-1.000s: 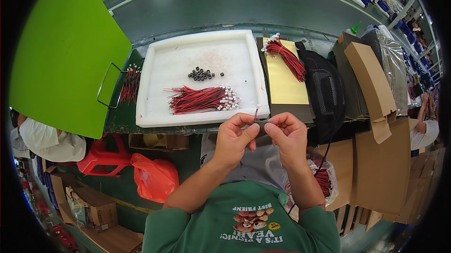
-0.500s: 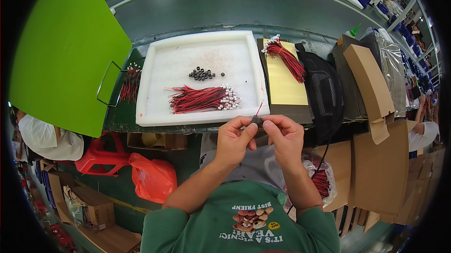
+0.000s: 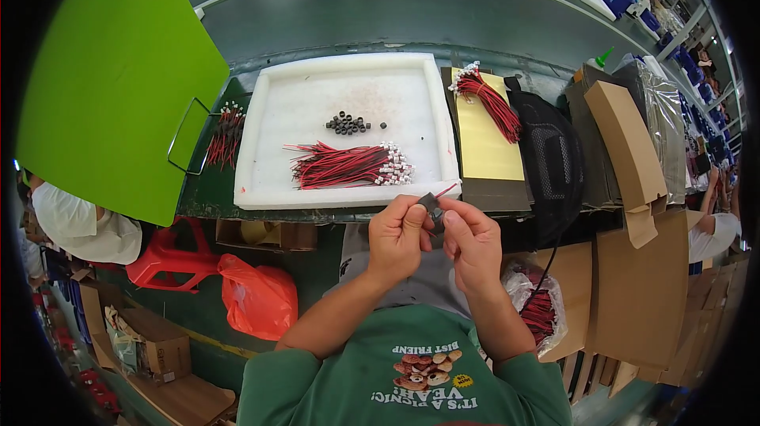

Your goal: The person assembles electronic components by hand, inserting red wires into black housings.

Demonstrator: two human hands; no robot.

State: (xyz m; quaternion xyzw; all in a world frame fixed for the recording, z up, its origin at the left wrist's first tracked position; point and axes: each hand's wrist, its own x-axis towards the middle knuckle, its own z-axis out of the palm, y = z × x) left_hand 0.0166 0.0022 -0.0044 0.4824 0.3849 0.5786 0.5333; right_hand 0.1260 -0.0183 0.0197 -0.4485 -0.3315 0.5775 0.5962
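Both hands meet just short of the white tray's near edge. The left hand [image 3: 398, 237] and right hand [image 3: 473, 241] pinch a small dark ring [image 3: 432, 206] between their fingertips, with a thin red wire [image 3: 446, 189] poking up and away from it. The fingers hide most of the ring. Compared with a second ago, the hands sit closer together. Beyond the grip, on the tray [image 3: 269, 149], lies a bundle of red wires [image 3: 348, 165], then a cluster of black rings [image 3: 348, 123].
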